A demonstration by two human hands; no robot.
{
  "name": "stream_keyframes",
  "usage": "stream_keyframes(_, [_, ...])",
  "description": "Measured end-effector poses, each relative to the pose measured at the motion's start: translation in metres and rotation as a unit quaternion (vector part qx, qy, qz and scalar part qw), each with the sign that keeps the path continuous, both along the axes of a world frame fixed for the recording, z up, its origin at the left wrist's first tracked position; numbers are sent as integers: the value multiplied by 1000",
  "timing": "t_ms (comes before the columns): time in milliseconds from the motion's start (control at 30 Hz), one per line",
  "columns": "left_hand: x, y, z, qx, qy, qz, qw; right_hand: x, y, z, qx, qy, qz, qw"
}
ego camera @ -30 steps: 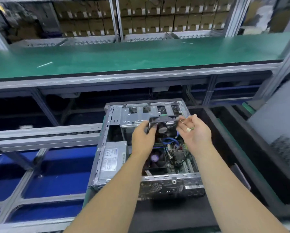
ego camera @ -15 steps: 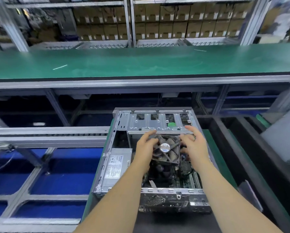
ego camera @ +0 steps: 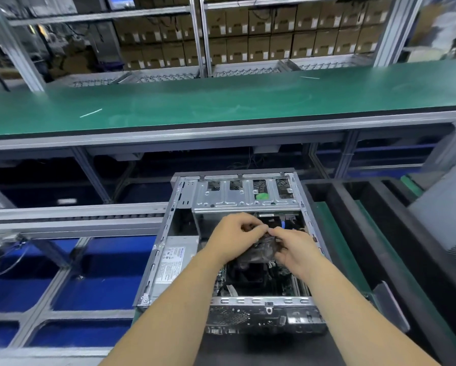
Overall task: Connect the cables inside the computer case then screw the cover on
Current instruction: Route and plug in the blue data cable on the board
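An open grey computer case (ego camera: 168, 231) lies flat in front of me with its cover off. Inside it, a black fan (ego camera: 258, 253) sits over the motherboard, blurred by motion. My left hand (ego camera: 234, 239) grips the fan's far left edge with curled fingers. My right hand (ego camera: 295, 249) holds its right side, fingertips meeting the left hand's above it. A blue cable (ego camera: 283, 224) shows just behind the hands. The silver power supply (ego camera: 172, 262) fills the case's left side. The drive cage (ego camera: 245, 196) spans the far end.
A long green bench top (ego camera: 221, 101) runs across behind the case. Shelves of brown cartons (ego camera: 274, 35) stand beyond it. A conveyor frame over blue bins (ego camera: 63, 273) lies to the left. Black foam trays (ego camera: 380, 233) lie to the right.
Both hands have lowered the fan from above the case down into it, over the motherboard. The fan has tilted from facing me to lying lower between my fingers.
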State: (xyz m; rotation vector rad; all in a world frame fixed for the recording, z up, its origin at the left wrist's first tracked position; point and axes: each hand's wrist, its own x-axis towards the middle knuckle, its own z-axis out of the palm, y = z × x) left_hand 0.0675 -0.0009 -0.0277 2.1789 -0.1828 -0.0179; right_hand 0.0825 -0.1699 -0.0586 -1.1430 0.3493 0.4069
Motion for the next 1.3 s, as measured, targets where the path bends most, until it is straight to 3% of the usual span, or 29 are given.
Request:
stream_keyframes(167, [-3, 1, 36, -15, 140, -148, 979, 2, -1, -3, 76, 37, -8, 996])
stream_keyframes(300, [2, 7, 47, 58, 172, -185, 966, 2, -1, -1, 105, 34, -14, 994])
stream_keyframes(400, [0, 14, 45, -49, 236, -115, 964, 1, -1, 2, 5, -21, 15, 1000])
stream_keyframes(500, [-3, 20, 37, -170, 308, -35, 936, -3, 5, 4, -95, -138, 23, 986])
stream_keyframes(567, [-4, 21, 31, -201, 302, 12, 932, -6, 8, 4, -149, -201, 22, 968])
stream_keyframes(700, [-3, 22, 20, -276, 278, 112, 913, -7, 8, 3, -194, -242, 34, 950])
stream_keyframes(800, [-5, 23, 15, -365, 284, 123, 878, -10, 10, 4, -224, -246, 114, 936])
stream_keyframes(867, [-6, 23, 13, -384, 270, 126, 874, -11, 13, 5, -251, -238, 155, 926])
stream_keyframes(1033, [-8, 23, 12, -340, 239, 111, 903, -8, 9, 2, -251, -236, 91, 934])
stream_keyframes(1133, [-10, 22, 15, -388, 240, 60, 888, -8, 8, 0, -259, -244, 139, 924])
stream_keyframes(1200, [-11, 22, 17, -399, 232, 18, 887, -9, 9, -1, -214, -234, 179, 931])
stream_keyframes(1300, [-8, 21, 14, -292, 160, 10, 943, -10, 9, 0, -137, -197, 185, 953])
